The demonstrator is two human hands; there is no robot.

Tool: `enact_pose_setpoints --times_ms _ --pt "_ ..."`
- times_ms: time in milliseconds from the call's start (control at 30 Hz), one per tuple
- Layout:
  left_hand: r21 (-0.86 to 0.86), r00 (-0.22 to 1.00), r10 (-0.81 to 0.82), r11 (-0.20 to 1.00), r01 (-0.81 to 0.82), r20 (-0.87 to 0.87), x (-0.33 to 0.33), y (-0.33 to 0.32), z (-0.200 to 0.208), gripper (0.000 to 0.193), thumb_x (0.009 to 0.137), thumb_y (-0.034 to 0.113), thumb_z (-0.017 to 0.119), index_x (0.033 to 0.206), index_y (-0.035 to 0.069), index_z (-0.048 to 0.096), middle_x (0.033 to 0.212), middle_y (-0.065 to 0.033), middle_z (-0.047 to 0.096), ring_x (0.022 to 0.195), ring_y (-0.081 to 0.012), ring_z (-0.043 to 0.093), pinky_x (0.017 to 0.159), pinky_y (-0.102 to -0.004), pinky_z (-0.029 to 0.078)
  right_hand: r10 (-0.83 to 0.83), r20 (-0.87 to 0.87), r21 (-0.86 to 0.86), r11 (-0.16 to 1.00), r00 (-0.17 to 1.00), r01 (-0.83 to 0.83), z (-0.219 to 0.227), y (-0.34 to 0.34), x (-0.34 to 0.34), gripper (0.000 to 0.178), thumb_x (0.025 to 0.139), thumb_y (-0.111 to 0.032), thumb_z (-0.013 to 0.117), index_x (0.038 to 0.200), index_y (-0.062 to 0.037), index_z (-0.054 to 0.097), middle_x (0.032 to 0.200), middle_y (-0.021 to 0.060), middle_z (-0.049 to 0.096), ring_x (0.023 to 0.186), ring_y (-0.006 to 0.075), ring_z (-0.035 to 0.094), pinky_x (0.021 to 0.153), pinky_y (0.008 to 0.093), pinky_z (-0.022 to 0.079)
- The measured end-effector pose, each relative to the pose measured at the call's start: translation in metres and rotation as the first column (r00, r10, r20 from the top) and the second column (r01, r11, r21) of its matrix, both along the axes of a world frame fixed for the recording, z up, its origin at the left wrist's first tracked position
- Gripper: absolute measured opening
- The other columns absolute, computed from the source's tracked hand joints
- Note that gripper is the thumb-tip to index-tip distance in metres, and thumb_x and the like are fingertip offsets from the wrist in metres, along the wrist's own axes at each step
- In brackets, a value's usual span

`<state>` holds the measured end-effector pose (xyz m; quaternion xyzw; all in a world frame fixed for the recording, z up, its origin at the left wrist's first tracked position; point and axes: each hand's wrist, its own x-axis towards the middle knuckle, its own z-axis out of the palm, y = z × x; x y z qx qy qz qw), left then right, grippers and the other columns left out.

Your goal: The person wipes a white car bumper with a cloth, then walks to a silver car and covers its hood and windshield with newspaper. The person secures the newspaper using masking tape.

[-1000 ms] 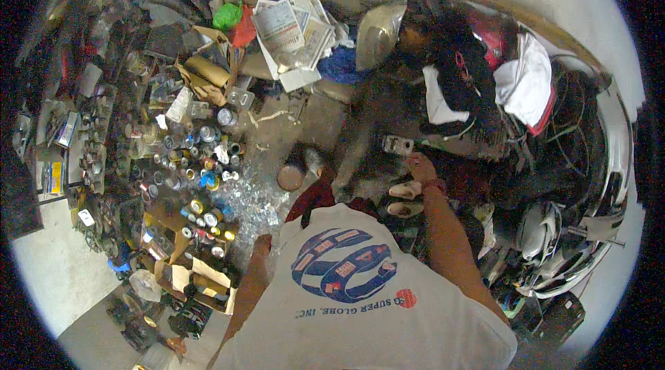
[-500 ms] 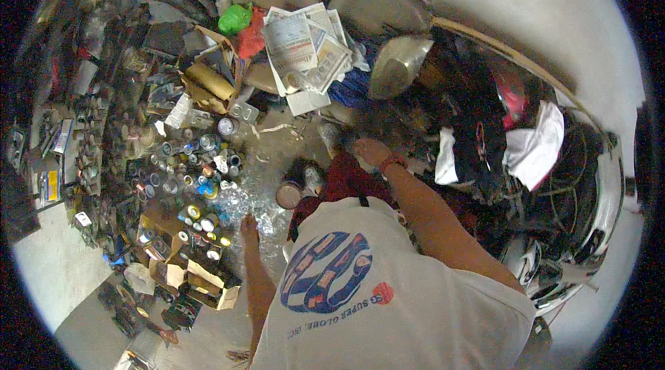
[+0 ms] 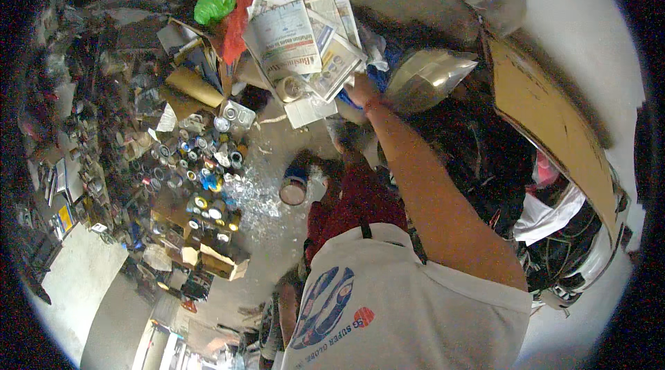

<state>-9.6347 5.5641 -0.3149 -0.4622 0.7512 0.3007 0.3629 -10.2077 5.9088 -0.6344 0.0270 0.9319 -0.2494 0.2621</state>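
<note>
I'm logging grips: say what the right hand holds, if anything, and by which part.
It cannot be told: the right hand is by the right edge of the newspapers, but too blurred to show a hold.

A loose stack of newspapers (image 3: 308,41) lies ahead of the person, printed faces up, its right edge close by the right hand (image 3: 364,92). The uppermost paper (image 3: 284,41) — grey-white, folded, its headlines upside down to the viewer — sits flat and askew at the left. Pages with coloured printing (image 3: 339,65) fan out beneath it toward the right, corners jutting at odd angles — while a plain pale sheet (image 3: 312,112) pokes out at the near edge.
</note>
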Motion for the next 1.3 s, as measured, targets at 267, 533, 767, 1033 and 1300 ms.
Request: enact_pose_setpoints --times_ms 267,533,767,1033,1300 --pt "-0.04 0.973 -0.088 0.996 0.082 -0.212 -0.251 0.025 0.079 0.049 0.109 0.029 0.053 0.147 0.0 0.051 0.143 -0.0201 0.058 0.127 -0.0334 0.06 0.108 -0.0443 0.047 -0.043 -0.152 0.104 0.993 0.987 0.06 -0.029 -0.005 -0.115 0.097 0.08 -0.033 0.085 0.155 0.0041 0.036 0.151 0.0255 0.051 0.138 0.043 0.05 0.117 0.0461 0.041" --pt "-0.009 0.998 0.054 0.998 -0.054 -0.043 -0.254 0.052 0.093 0.044 0.107 0.025 0.055 0.144 0.0 0.055 0.147 -0.0186 0.057 0.13 -0.0348 0.059 0.111 -0.0434 0.046 -0.264 -0.024 0.011 0.964 0.964 0.265 -0.037 -0.02 -0.116 0.089 0.078 -0.028 0.084 0.151 0.0004 0.041 0.15 0.0281 0.05 0.137 0.0442 0.051 0.115 0.046 0.043" --pt "0.023 0.995 -0.068 0.998 0.066 0.078 -0.181 0.055 0.081 0.042 0.106 0.022 0.056 0.143 0.001 0.056 0.146 -0.0182 0.058 0.13 -0.0342 0.059 0.11 -0.0423 0.047 -0.417 -0.197 -0.175 0.905 0.887 0.387 -0.08 -0.031 -0.108 0.071 0.079 -0.03 0.083 0.14 -0.0059 0.056 0.144 0.0263 0.055 0.134 0.0446 0.053 0.113 0.0475 0.045" --pt "-0.113 0.837 -0.541 0.829 0.547 0.079 -0.14 0.017 0.072 0.041 0.105 0.019 0.057 0.142 0.002 0.058 0.145 -0.0177 0.059 0.129 -0.0336 0.06 0.109 -0.041 0.047 -0.334 -0.118 -0.205 0.93 0.935 0.306 -0.033 -0.064 -0.14 0.067 0.08 -0.03 0.083 0.136 -0.0022 0.058 0.137 0.0228 0.061 0.134 0.041 0.054 0.113 0.0472 0.043" --pt "-0.032 0.987 0.111 0.993 -0.115 -0.113 -0.274 0.041 0.083 0.04 0.107 0.021 0.056 0.143 0.006 0.058 0.142 -0.0199 0.06 0.124 -0.0337 0.061 0.108 -0.0441 0.047 -0.355 -0.588 -0.017 0.903 0.727 0.428 0.0 -0.088 -0.15 0.059 0.086 -0.029 0.078 0.132 -0.0008 0.054 0.127 0.0244 0.061 0.125 0.0416 0.057 0.109 0.0475 0.045"
